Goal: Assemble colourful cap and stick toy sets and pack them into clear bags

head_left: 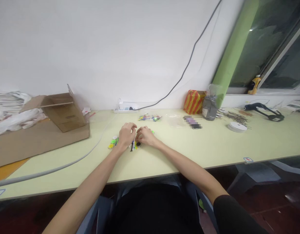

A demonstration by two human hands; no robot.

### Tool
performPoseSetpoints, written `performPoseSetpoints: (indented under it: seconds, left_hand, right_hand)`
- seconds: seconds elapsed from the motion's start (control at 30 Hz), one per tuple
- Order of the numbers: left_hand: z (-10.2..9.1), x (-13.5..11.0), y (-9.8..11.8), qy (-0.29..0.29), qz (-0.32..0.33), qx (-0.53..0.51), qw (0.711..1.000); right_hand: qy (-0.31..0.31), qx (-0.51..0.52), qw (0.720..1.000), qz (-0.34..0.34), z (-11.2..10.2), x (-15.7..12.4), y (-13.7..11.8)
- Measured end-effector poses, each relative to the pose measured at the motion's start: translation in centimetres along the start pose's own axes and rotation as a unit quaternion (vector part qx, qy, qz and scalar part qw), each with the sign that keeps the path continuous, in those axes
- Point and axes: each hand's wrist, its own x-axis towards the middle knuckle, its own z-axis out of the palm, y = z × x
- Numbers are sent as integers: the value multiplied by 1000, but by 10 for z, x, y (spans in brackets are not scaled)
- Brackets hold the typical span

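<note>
My left hand (pixel 126 135) and my right hand (pixel 145 135) are close together over the table, palms facing, fingers bent inward. Their fingertips seem pinched on something small that I cannot make out. Below and between them lie thin blue, white and black stick-like pieces (pixel 132 146). Small round discs in yellow, green and white (pixel 113 142) sit just left of my left hand. A black round disc (pixel 138 144) rests under my right hand, and parts of the pile are covered by both hands.
Farther back lie colourful small pieces in clear plastic (pixel 150 117) and a white power strip (pixel 127 109). An opened cardboard box (pixel 64 112) and a grey cable (pixel 67 165) are on the left. To the right stand a striped bag (pixel 192 102), a grey container (pixel 209 109) and a white reel (pixel 237 126).
</note>
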Motion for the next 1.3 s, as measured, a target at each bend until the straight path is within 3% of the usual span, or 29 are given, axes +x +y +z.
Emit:
performPoseSetpoints:
  seconds: [0.3,0.6,0.77,1.03,1.17,1.3]
  left_hand:
    - [1,0,-2,-12,5,-5,1000]
    - [3,0,-4,-38,20,-6,999]
    - [5,-1,-4,-70,40,-23,996]
    - [3,-2,3,-127,62,-53,989]
    - [5,-2,2,-141,77,-67,985]
    - [8,-2,0,-151,99,-71,981]
  right_hand:
    - [9,12,1000,-8,4,1,1]
    - [118,-27,990,-76,-11,-2,14]
    - [177,-21,981,-78,-26,-5,39]
    - [269,152,948,79,-36,-10,86]
    - [218,302,921,119,-29,-7,89]
    - [152,390,893,165,-23,-7,84]
